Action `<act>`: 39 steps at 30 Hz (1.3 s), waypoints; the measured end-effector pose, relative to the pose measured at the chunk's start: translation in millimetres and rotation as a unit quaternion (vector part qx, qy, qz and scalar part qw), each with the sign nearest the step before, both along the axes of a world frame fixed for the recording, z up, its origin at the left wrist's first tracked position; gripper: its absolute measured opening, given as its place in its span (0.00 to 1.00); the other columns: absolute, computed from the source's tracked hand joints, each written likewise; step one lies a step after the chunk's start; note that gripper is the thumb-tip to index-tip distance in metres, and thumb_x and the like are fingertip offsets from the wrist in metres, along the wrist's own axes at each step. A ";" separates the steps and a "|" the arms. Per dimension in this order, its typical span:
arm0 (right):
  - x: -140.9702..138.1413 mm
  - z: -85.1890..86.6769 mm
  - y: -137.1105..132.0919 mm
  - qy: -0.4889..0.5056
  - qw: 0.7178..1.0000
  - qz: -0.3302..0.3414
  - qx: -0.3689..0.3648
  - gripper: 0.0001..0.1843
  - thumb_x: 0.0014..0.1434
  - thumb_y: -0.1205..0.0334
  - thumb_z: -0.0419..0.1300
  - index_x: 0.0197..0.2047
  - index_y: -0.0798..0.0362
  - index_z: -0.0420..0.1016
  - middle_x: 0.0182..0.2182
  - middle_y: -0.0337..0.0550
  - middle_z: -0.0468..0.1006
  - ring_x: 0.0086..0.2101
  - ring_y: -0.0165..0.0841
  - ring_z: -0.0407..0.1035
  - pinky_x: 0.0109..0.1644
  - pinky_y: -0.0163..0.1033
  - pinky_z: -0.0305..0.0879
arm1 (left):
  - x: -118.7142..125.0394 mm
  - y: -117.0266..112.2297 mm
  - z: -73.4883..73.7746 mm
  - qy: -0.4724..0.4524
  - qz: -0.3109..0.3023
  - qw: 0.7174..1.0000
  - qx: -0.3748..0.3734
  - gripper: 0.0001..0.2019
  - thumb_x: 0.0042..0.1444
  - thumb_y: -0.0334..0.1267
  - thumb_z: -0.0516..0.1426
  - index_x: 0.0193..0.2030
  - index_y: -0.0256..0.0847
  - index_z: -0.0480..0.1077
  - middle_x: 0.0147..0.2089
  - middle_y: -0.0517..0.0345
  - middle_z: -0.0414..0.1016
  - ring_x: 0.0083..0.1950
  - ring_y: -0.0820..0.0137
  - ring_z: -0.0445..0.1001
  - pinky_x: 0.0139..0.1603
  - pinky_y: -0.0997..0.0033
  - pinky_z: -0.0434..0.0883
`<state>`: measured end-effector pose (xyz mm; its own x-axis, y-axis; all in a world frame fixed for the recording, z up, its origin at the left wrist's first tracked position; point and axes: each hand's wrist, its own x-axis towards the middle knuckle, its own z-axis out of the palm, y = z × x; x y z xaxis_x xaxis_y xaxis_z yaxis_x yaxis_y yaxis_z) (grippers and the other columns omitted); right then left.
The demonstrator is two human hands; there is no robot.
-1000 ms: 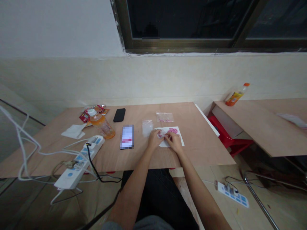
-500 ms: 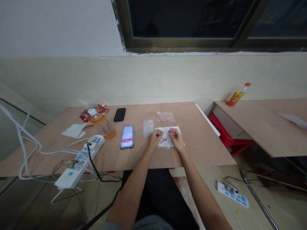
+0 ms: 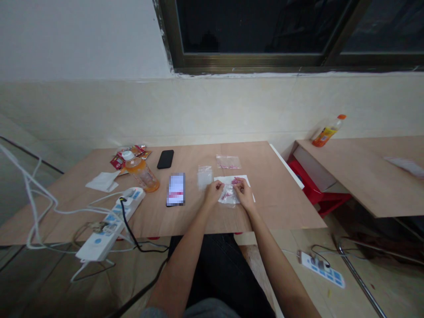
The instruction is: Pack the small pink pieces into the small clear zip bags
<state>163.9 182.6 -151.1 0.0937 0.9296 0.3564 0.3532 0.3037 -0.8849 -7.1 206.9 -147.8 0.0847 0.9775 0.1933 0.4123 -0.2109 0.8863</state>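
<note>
Slid nearer, the clear bag (image 3: 228,194) lies lengthwise forward, pinched by left hand (image 3: 214,192) and right hand (image 3: 243,190).

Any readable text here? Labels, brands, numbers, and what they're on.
None readable.
Too small: label on the bottle, label on the far bottle, wrappers, power strip.
Blurred out: phone screen.
</note>
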 end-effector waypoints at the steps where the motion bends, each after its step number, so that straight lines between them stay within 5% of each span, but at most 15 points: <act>1: 0.1 -1.2 0.5 0.001 1.000 0.005 0.002 0.18 0.58 0.58 0.57 0.52 0.50 0.67 0.32 0.41 0.77 0.30 0.34 0.69 0.38 0.39 0.65 | -0.1 -0.1 0.0 0.002 0.000 1.000 -0.004 0.10 0.56 0.39 0.54 0.27 0.38 0.70 0.27 0.61 0.72 0.30 0.73 0.69 0.34 0.75 0.65; 30: -1.7 0.7 1.7 -0.096 0.994 0.036 0.035 0.10 0.53 0.63 0.60 0.40 0.50 0.69 0.35 0.44 0.77 0.34 0.37 0.70 0.40 0.43 0.66 | 0.3 -2.6 2.7 0.094 -0.068 0.993 0.014 0.06 0.50 0.39 0.62 0.30 0.39 0.78 0.31 0.55 0.80 0.34 0.69 0.76 0.40 0.70 0.71; 39: -0.3 3.3 -0.6 -0.089 0.995 0.008 0.039 0.14 0.57 0.60 0.57 0.48 0.51 0.70 0.35 0.44 0.77 0.36 0.38 0.70 0.44 0.45 0.66 | 0.5 -1.2 -0.3 0.079 -0.049 0.996 0.014 0.08 0.53 0.38 0.58 0.31 0.39 0.77 0.33 0.55 0.80 0.35 0.70 0.75 0.40 0.72 0.69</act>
